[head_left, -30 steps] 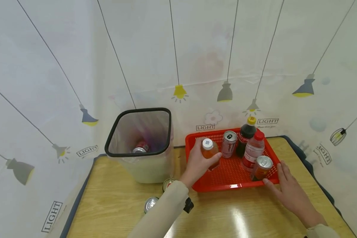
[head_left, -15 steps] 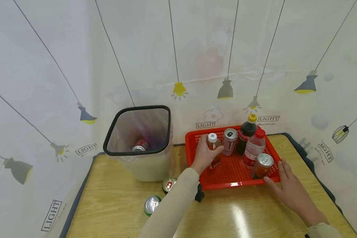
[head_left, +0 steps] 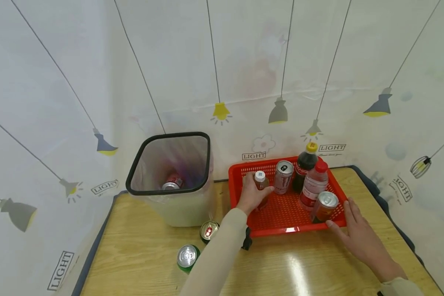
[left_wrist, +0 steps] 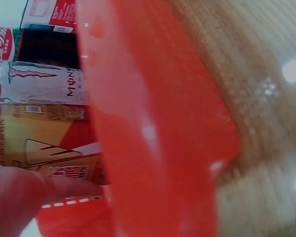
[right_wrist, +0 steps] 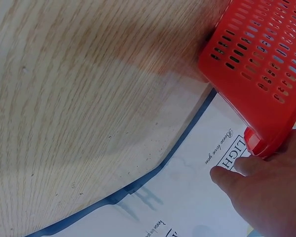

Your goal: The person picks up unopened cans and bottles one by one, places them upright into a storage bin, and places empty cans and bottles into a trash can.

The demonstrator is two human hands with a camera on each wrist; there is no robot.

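Observation:
My left hand (head_left: pixel 251 192) curls round a small white-capped drink bottle (head_left: pixel 260 176) inside the left part of the red basket (head_left: pixel 234 176). In the left wrist view, the bottle's yellow and red label (left_wrist: pixel 54 133) shows beside a pale Monster can (left_wrist: pixel 44 86). That can (head_left: pixel 282 181) stands just right of the bottle in the head view. At the basket's front right corner my right hand (head_left: pixel 362 236) rests on the rim, fingers extended along the side and thumb at the front. The right wrist view has these fingers (right_wrist: pixel 227 180) beside the red rim (right_wrist: pixel 259 143).
A yellow-capped cola bottle (head_left: pixel 305 162), a red-capped bottle (head_left: pixel 314 187) and an orange can (head_left: pixel 324 207) stand in the basket's right half. Left of it is a black-rimmed bin (head_left: pixel 186 209) with a red can (head_left: pixel 173 181) inside. Two cans, one green (head_left: pixel 187 257) and one dark (head_left: pixel 209 231), stand before the bin.
My left hand has brought the white-capped bottle down into the basket, from higher and nearer to me, and it stands more upright. My right hand has stayed at the corner.

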